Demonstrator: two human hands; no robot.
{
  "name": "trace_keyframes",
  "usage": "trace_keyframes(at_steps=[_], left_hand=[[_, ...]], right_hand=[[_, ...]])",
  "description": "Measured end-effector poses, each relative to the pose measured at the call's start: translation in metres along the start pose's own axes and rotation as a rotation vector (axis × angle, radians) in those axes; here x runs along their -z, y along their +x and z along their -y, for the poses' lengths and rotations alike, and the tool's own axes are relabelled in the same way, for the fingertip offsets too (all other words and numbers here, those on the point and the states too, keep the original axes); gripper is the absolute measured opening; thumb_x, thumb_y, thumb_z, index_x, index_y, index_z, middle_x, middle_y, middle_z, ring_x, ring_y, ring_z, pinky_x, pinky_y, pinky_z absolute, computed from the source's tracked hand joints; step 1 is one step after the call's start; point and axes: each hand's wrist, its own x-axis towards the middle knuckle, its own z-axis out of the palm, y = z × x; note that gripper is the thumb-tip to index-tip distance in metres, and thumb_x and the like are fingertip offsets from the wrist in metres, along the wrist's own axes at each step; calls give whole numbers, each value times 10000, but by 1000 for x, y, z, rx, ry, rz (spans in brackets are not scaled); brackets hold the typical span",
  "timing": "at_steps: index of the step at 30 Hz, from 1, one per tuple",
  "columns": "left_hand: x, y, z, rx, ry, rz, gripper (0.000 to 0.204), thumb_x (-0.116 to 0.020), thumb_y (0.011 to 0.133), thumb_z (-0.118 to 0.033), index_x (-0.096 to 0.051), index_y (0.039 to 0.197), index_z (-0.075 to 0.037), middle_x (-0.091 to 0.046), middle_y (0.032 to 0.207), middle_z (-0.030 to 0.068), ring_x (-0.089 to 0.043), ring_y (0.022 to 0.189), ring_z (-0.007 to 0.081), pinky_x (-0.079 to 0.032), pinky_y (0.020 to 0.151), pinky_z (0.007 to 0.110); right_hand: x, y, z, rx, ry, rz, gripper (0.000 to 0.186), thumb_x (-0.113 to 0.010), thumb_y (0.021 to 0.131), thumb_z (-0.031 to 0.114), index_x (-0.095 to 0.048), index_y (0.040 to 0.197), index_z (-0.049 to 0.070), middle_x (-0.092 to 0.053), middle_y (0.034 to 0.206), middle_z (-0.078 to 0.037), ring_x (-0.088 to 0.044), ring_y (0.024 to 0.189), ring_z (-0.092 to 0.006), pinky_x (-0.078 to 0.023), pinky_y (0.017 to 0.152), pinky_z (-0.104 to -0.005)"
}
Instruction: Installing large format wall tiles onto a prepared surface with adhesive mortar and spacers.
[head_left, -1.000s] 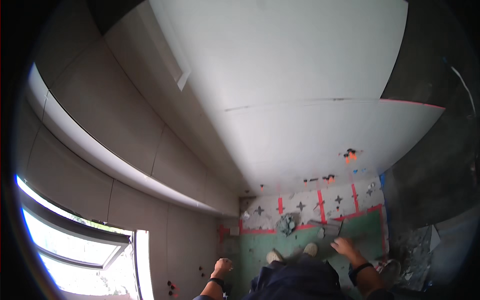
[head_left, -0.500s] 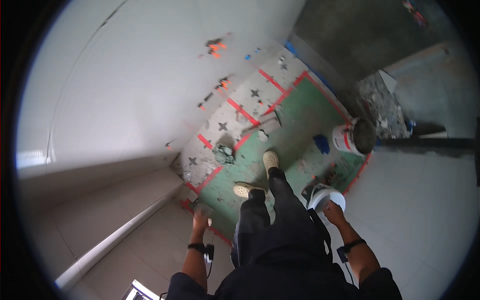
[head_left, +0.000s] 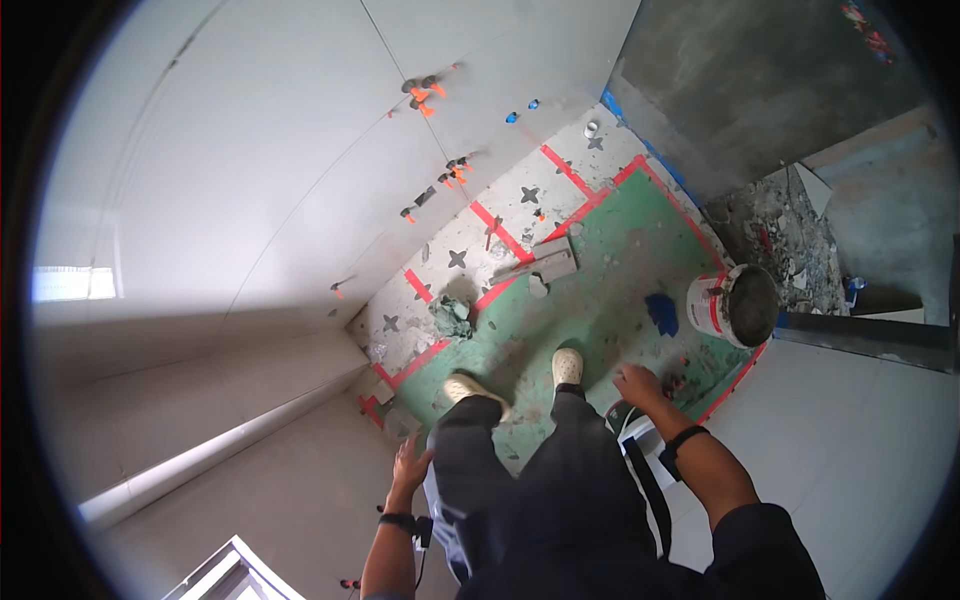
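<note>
My left hand (head_left: pixel 410 466) hangs low at the left with its fingers apart and nothing in it. Just beyond its fingertips a clear plastic container (head_left: pixel 400 424) stands on the floor. My right hand (head_left: pixel 638 384) is out over the green floor at the right, its fingers curled in. Their inner side is hidden, so whether they hold something small does not show. Under my right forearm is a white bucket (head_left: pixel 634 432), mostly covered by the arm and a dark strap. Past that hand stands a larger bucket (head_left: pixel 735 305) of grey mortar.
Grey tiles with red tape (head_left: pixel 502 232) border the green floor covering (head_left: pixel 610 260). A trowel (head_left: pixel 545 262), a crumpled green-grey bag (head_left: pixel 452 316) and a blue cloth (head_left: pixel 661 314) lie there. Orange tile clips (head_left: pixel 420 98) stick out of the left wall. Rubble (head_left: pixel 785 235) fills the far-right opening.
My right hand has come out of the white bucket and moved forward and left. My left hand has drawn back toward me, fingers now spread. My feet have shifted.
</note>
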Motion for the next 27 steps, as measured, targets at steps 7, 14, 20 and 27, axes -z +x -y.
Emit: trace_keyframes(at_steps=[7,14,20,27], left_hand=[[-98,86,74,-329,260,329,638,-720,861,-417,-549,1401,-123,-573,1400,167,-520,1313,358,-410,1097,486],[-37,131,20,-403,-132,12,194,-586,834,-91,-676,965,20,-688,1091,229,-644,1041,430,-477,943,542],[-22,143,32,-301,-26,-4,295,-552,920,-264,-692,988,-13,-711,1094,171,-652,1040,404,-444,984,565],[-26,141,28,-329,-38,-42,267,-571,886,-237,-703,943,-12,-720,1064,173,-665,1029,396,-465,969,549]], right_hand=[[-112,281,88,371,29,-201,139,-640,898,171,-694,998,91,-696,933,-149,-675,890,-371,-541,760,-479],[-292,550,34,331,-190,-178,132,-664,890,182,-676,936,59,-693,980,-163,-667,941,-393,-536,786,-504],[-368,624,52,284,-331,-128,99,-662,874,141,-685,934,65,-699,973,-162,-684,945,-389,-549,776,-504],[-364,625,48,198,-271,-154,127,-675,897,196,-679,946,80,-693,980,-156,-676,946,-389,-533,790,-518]])
